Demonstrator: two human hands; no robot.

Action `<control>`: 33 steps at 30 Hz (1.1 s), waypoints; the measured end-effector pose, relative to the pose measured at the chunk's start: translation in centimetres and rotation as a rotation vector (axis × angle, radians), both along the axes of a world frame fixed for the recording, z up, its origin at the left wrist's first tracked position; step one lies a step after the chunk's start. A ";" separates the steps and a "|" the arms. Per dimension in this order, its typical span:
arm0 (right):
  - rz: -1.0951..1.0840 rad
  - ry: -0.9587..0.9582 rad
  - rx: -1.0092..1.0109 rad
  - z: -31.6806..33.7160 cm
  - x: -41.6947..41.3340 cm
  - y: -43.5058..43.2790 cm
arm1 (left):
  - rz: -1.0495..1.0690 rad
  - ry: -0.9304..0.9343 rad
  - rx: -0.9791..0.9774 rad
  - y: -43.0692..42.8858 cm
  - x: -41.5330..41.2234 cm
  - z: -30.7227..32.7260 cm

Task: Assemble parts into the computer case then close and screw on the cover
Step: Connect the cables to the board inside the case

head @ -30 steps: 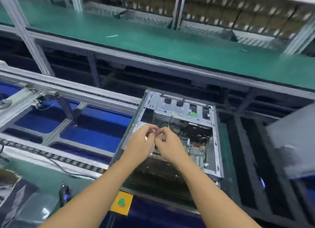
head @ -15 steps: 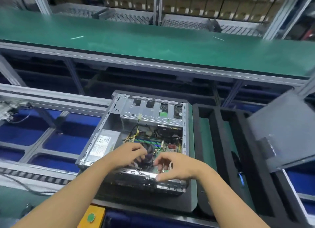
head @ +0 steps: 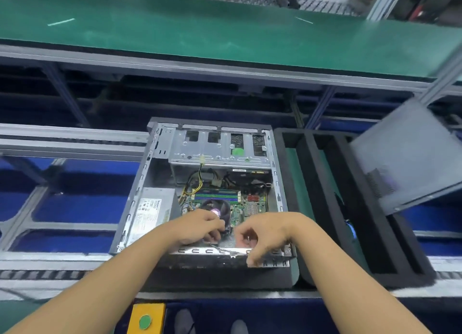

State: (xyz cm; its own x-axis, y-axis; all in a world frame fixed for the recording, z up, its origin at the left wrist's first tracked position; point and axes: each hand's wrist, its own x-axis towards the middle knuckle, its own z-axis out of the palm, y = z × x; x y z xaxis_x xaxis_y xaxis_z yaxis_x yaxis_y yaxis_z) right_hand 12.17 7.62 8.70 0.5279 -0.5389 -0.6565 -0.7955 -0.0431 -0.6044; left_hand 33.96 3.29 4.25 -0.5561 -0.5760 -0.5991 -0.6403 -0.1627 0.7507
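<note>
Fingers (head: 252, 258) curled on left hand (head: 200, 227) and right hand (head: 268, 230), working at near rim of open computer case (head: 150, 181) by CPU fan (head: 216, 207); held item can't tell. Cover (head: 405, 153) leans right, off for access.

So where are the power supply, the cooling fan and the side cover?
power supply (head: 152, 208): head view, on its white label.
cooling fan (head: 215, 211): head view, on its round hub.
side cover (head: 410, 156): head view, middle of the grey panel.
</note>
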 end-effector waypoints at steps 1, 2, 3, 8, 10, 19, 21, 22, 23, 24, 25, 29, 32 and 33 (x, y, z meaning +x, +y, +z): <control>-0.046 -0.031 0.001 0.0 -0.1 0.1 | -0.026 0.010 0.015 -0.1 0.0 -0.1; -0.100 -0.055 -0.011 0.1 -0.1 0.2 | -0.037 0.032 0.035 -0.1 0.1 -0.1; -0.151 -0.065 -0.037 0.1 -0.3 0.3 | -0.034 0.064 0.057 -0.2 0.1 -0.2; -0.428 -0.091 -0.138 0.3 -0.2 0.8 | -0.089 0.128 0.046 -0.4 0.5 -0.5; -0.534 -0.052 -0.191 -0.2 0.4 1.2 | -0.143 0.145 0.013 -0.5 0.7 -0.6; -0.477 0.162 -0.357 -1.3 2.2 0.1 | -0.350 0.249 -0.033 -1.2 1.1 0.3; -0.390 0.235 -0.355 -1.9 2.5 -0.7 | -0.378 0.253 -0.058 -1.4 0.6 0.1; -0.350 0.261 -0.335 -2.1 2.5 -1.0 | -0.369 0.243 -0.050 -1.4 0.4 0.1; -0.312 0.277 -0.308 -2.1 2.5 -1.2 | -0.353 0.229 -0.035 -1.6 0.2 0.2; -0.281 0.281 -0.284 -2.1 2.4 -1.5 | -0.341 0.212 -0.024 -1.7 0.1 0.3; -0.269 0.273 -0.259 -2.0 2.2 -1.7 | -0.340 0.195 -0.024 -1.8 0.1 0.2; -0.286 0.265 -0.108 -1.9 1.9 -2.3 | -0.323 0.148 -0.034 -1.6 0.0 0.1; -0.178 0.365 -0.046 -2.5 2.6 -2.1 | -0.259 0.126 -0.061 -1.0 -0.2 -0.3; -0.112 0.410 -0.026 -2.9 2.6 -2.1 | -0.242 0.111 -0.065 -0.9 -0.2 -0.5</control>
State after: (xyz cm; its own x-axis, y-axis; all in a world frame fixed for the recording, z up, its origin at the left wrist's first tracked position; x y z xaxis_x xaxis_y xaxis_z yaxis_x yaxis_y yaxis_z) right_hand 14.75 5.54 5.81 0.1628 -0.5972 -0.7854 -0.9705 0.0466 -0.2366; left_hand 33.72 2.37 3.77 -0.7426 -0.4538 -0.4925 -0.5675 0.0360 0.8226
